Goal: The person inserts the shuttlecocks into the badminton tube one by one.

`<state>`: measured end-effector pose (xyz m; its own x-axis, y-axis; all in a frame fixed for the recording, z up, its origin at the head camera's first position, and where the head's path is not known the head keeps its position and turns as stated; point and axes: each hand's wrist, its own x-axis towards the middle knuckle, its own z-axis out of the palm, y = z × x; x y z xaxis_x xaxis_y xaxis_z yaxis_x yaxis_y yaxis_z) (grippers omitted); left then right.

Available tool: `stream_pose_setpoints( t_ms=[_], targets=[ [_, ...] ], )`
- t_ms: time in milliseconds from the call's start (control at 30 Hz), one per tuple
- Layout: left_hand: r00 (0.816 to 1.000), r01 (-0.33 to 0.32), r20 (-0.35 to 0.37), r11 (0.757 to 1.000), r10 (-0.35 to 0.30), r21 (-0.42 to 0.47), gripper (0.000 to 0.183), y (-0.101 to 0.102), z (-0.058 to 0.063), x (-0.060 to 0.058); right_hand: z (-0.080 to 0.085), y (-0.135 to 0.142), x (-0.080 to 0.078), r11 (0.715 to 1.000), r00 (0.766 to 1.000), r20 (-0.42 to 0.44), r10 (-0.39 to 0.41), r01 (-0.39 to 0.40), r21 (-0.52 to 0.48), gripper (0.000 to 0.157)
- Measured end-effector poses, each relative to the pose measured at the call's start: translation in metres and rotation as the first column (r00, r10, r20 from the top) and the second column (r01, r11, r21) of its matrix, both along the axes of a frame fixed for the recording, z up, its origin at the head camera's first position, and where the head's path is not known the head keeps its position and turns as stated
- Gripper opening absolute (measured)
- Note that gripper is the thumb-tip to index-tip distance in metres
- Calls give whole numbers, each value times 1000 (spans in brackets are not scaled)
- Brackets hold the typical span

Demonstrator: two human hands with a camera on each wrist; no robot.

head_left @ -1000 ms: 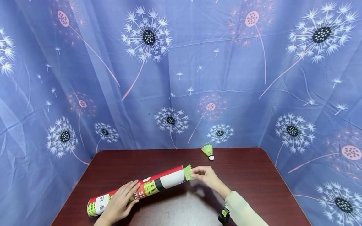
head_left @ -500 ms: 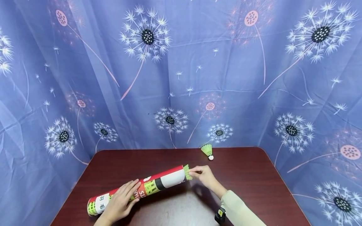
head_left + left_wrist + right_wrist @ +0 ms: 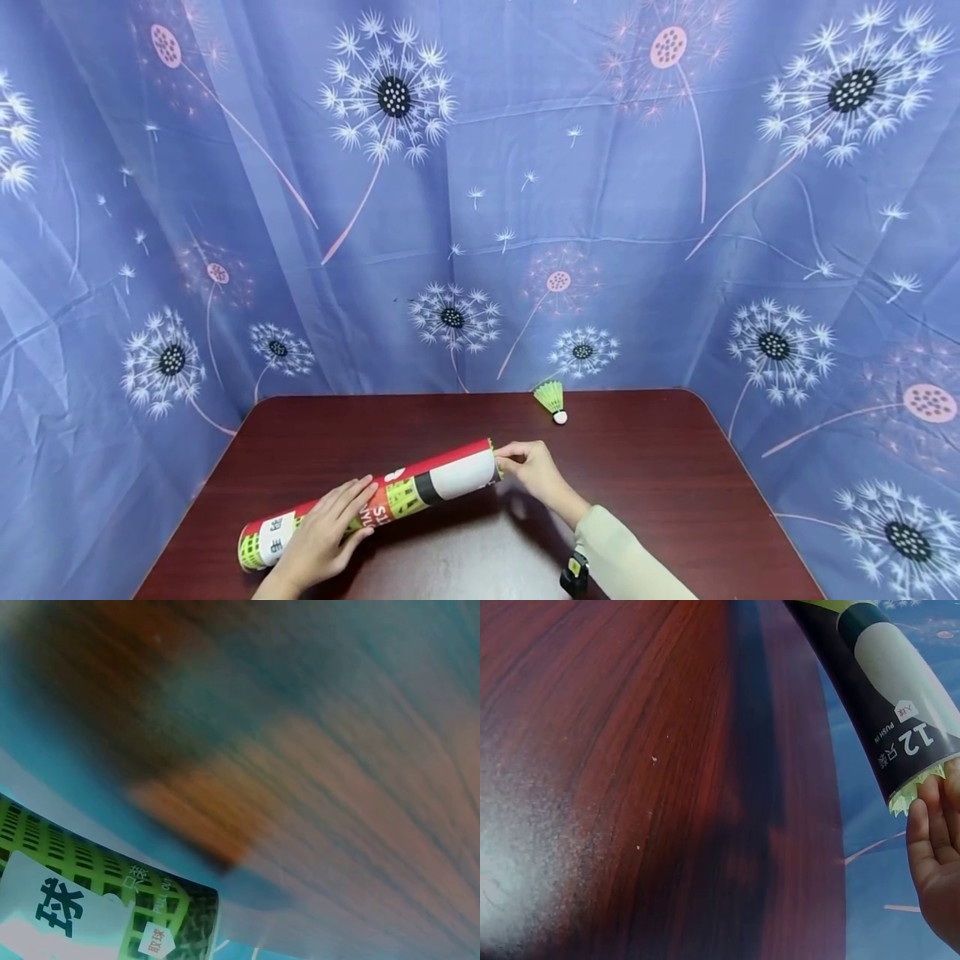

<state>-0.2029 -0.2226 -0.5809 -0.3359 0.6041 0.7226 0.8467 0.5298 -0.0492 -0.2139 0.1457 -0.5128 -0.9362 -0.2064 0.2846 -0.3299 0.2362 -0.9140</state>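
A long printed shuttlecock tube (image 3: 461, 475) lies at a slant, its right end raised off the table. My left hand (image 3: 324, 527) holds it near the left-middle, fingers over the top and thumb along the near side. At the tube's right mouth, my right hand (image 3: 536, 475) has thumb and forefinger at the rim. In the right wrist view, the fingertips of my right hand (image 3: 939, 832) are on the green skirt of a shuttlecock (image 3: 904, 799), most of which is hidden inside the tube. The left wrist view shows the tube's other end (image 3: 142, 907); the hand there is blurred.
Another shuttlecock (image 3: 551, 402), with green skirt and white tip, lies at the back edge of the dark red table (image 3: 637, 467). A blue curtain (image 3: 510, 183) with dandelion prints hangs around the back and sides.
The shuttlecock at the mouth has slid left into the tube, its skirt now almost level with the rim. My right hand has moved left with it. The tube has shifted slightly right.
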Motion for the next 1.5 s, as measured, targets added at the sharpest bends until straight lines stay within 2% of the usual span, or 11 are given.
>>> stream_pose_setpoints(
  t_ms=[167,267,467,567,833,1033,1167,1367,1500],
  targets=[
    [1000,-10,15,1000,10,-8,54,-1,1,3,-20,0,-9,1000,999,-31,23,-23,9,10],
    [1000,-13,12,1000,13,-11,54,-1,0,3,-31,4,-13,998,996,-54,68,-68,-4,12],
    [1000,-12,7,1000,13,-18,54,-2,-1,2,-34,15,-14,972,972,-68,225,-229,-57,20],
    [1000,-6,-1,1000,6,-16,54,-2,-1,1,-34,20,-14,961,961,-68,267,-271,-61,21],
    [1000,5,-5,1000,-5,-7,54,0,0,-1,-31,25,-15,967,969,-54,243,-246,-61,17],
    [1000,11,-14,1000,-11,-4,54,0,-2,-1,-38,23,-16,971,972,-66,226,-230,-68,13],
    [1000,10,-14,1000,-10,1,54,-2,-3,2,-41,22,-15,966,970,-9,244,-243,-84,17],
    [1000,2,4,1000,-2,-7,54,-3,0,3,-39,27,-14,947,949,134,285,-258,-189,24],
    [1000,-1,0,1000,1,0,54,-2,1,2,-40,28,-14,953,955,93,283,-268,-142,22]
  ],
)
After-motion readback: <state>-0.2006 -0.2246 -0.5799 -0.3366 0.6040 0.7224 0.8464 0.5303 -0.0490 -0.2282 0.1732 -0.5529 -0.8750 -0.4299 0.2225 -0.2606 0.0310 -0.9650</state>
